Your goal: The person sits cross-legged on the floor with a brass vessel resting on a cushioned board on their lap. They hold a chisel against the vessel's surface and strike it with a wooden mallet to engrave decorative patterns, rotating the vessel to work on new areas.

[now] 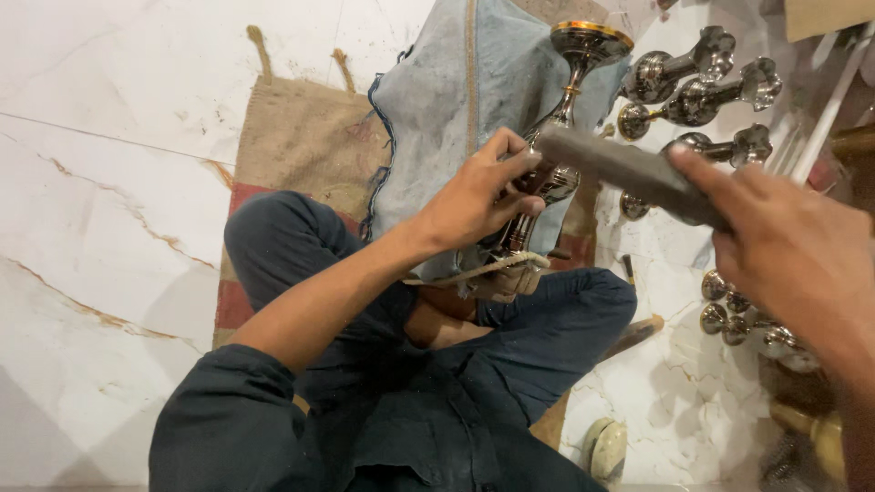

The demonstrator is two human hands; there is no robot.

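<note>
I sit cross-legged on the floor. My left hand (474, 199) grips the stem of a shiny metal lamp stand (572, 64) that lies across a pale blue cloth (447, 100) over my lap. Its round cup with a golden rim points away from me. My right hand (793, 251) is raised at the right and holds a dark grey rectangular bar (620, 169), whose far end hovers just above the stem near my left fingers.
Three similar polished metal stands (702, 91) lie on the marble floor at the upper right. Small metal parts (738, 314) sit at the right. A burlap mat (301, 137) lies under me. A wooden-handled tool (633, 335) rests by my right knee.
</note>
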